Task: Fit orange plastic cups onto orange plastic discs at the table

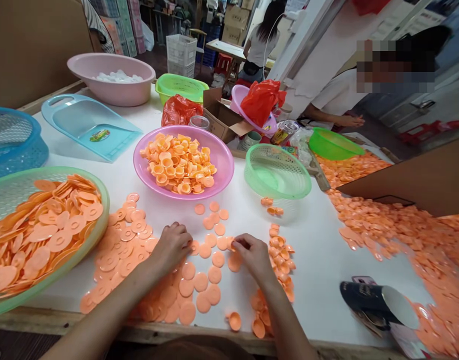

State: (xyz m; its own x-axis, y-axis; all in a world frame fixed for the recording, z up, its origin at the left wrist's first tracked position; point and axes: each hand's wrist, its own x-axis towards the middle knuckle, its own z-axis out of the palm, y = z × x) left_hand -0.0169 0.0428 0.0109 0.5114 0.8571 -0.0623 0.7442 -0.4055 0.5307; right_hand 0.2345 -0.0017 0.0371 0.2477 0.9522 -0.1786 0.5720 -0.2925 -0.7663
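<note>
My left hand is closed, fingers curled down at the edge of a spread of flat orange discs; whatever its fingertips hold is hidden. Thumb and forefinger of my right hand pinch a small orange plastic piece. Between the hands, loose round orange discs lie flat on the white table. Beside my right forearm runs a line of small orange cups, and a single cup lies near the table's front edge. A pink bowl heaped with orange cups stands beyond my hands.
On the left, a green basket holds orange discs; behind it are a blue basket and scoop. A green colander stands ahead right. Farther right lie a dark cup and piled orange pieces. Another person's hand shows beyond.
</note>
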